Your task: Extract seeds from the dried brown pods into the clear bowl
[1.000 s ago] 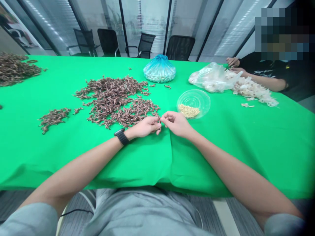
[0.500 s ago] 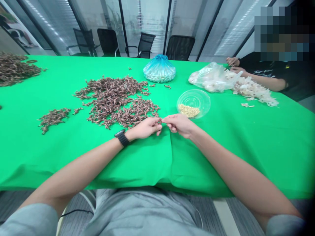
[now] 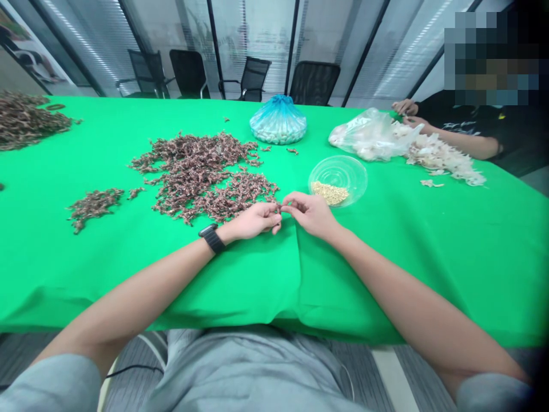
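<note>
My left hand [image 3: 257, 220], with a black watch on the wrist, is closed in a pinch on a small brown twisted piece [image 3: 279, 209], mostly hidden by the fingers. Thumb and index finger of my right hand [image 3: 312, 216] come together at that same piece from the other side; what lies between them is too small to make out. Just beyond my left hand spreads a large pile of similar brown twisted pieces [image 3: 193, 169]. Beside my right hand stands a clear round dish [image 3: 343, 167] with small golden bits [image 3: 329, 193] in it.
A smaller brown cluster [image 3: 96, 205] lies to the left, a larger heap [image 3: 30, 121] at the far left. Behind stands a blue tied bag [image 3: 278, 121] of pale pieces. At right, a co-worker's hands [image 3: 414, 117] are near a clear plastic bag [image 3: 369, 134] and whitish scraps [image 3: 446, 157].
My right hand has shifted slightly, its index finger now more raised and bent. My left hand stays almost in place, still pinching the piece.
</note>
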A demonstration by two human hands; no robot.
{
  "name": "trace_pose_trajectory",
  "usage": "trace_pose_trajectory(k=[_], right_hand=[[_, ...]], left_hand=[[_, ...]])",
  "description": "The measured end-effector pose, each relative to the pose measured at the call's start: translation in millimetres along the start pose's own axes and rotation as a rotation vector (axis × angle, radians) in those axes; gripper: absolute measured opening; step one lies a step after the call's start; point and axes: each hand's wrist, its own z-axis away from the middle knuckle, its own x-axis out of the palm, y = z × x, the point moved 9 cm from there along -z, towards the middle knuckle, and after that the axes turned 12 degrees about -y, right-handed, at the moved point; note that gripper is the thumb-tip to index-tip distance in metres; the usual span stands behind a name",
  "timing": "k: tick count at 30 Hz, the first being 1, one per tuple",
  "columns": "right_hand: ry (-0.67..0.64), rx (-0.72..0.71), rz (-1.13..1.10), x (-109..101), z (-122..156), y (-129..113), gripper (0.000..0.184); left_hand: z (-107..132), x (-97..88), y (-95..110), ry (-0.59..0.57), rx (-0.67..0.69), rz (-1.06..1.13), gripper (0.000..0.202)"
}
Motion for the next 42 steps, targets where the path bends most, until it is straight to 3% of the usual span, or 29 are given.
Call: trace_pose_trajectory(k=[5,13,18,30,34,39,42], right_hand=[[-0.078,-0.079,0.082,6,0,-11,0.018],[-0.064,-0.023,0.032,10,0,-14,0.012],[-0.013,0.127,-0.234,11,0,-2,0.016],[-0.137,0.483,-0.724,26,8,19,0.038],[-0.114,0.404,-0.655,22,5,21,0.04],[0.009,0.096,-0.318,3,-2,6,0.028],[0.028,0.0,-0.162,0,-1,0,0.022]], left_hand=[[-2,-1.2,-6,-0.012,0.011,0.004,0.047],[-2,-1.1,-5,0.0,0.027,-0.011,0.045],[-2,-1.9,-5,0.017,0.019,0.013,0.043],[-1,1.0,-1,-0.007,0.023,-0.098,0.041],[-1,-0.6,-4,-0.015,0.006,-0.083,0.045],[-1,-2.2,-7,-0.038,0.02,-0.001,0.051],[-2,-1.5,-5,-0.057,0.031,0.002,0.054]])
